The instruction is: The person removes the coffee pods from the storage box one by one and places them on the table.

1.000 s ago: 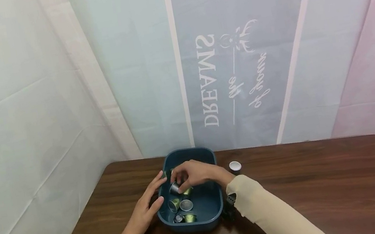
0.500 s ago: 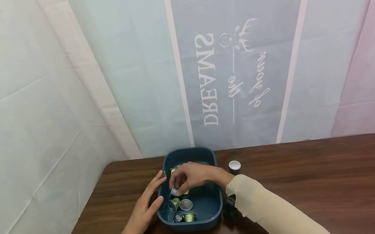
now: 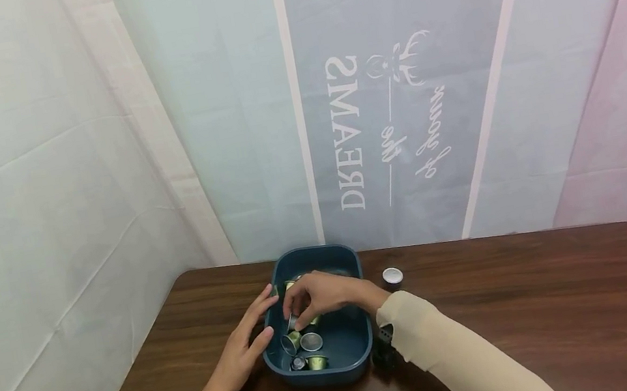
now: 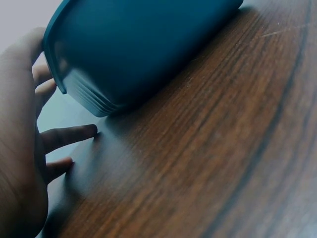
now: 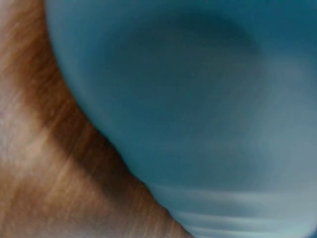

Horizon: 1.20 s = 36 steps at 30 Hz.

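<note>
A dark blue plastic bin (image 3: 352,372) stands on the table with several coffee capsules in it. My right hand (image 3: 328,291) reaches over its right side and pinches a silver capsule (image 3: 292,322), mostly covered by the fingers. Just below lie a green capsule (image 3: 291,344) and one with its round lid up (image 3: 311,342); another green capsule (image 3: 317,363) and a dark one (image 3: 298,363) are at the near end. Fingers spread, my left hand (image 3: 239,354) rests against the bin's left rim. In the right wrist view the bin wall (image 5: 198,124) fills most of the picture, without the hand.
A single capsule (image 3: 392,277) with a white lid stands on the brown wooden table (image 3: 524,298), right of the bin. A printed curtain (image 3: 253,129) hangs behind the table's far edge. The bin's outer side (image 4: 133,44) is close in the left wrist view.
My right fingers have shifted slightly left and toward me inside the bin, and the silver capsule has turned and become more hidden. The left hand and bin stay put.
</note>
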{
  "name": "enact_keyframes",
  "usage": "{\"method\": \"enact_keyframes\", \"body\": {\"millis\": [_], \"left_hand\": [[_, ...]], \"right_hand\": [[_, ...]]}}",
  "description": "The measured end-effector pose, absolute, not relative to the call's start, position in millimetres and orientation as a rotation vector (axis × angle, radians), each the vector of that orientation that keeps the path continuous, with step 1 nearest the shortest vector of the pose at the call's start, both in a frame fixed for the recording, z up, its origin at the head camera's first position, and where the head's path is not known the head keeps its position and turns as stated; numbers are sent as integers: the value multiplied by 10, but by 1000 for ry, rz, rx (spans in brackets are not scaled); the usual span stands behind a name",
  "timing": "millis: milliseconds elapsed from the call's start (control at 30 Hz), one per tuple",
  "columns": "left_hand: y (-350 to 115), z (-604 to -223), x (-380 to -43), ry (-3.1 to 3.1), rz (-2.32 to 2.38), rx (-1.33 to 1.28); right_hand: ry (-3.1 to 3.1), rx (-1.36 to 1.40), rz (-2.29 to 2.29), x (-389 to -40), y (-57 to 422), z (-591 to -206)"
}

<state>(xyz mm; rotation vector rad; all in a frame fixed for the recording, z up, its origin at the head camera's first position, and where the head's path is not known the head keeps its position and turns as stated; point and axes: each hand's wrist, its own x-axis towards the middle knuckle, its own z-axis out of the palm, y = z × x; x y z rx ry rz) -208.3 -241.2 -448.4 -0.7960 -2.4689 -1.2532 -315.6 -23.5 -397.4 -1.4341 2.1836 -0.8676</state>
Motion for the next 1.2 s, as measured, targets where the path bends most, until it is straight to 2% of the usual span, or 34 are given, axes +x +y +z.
{"method": "enact_keyframes", "body": {"millis": [667, 1200], "left_hand": [[-2382, -4477, -2054, -2447, -1306, -821], [-2405, -4487, -2074, -2455, -1299, -800]], "right_hand": [[2210, -1440, -954, -3146, -161, -3912], [2152, -1483, -1167, -3186, 37, -3587]]}}
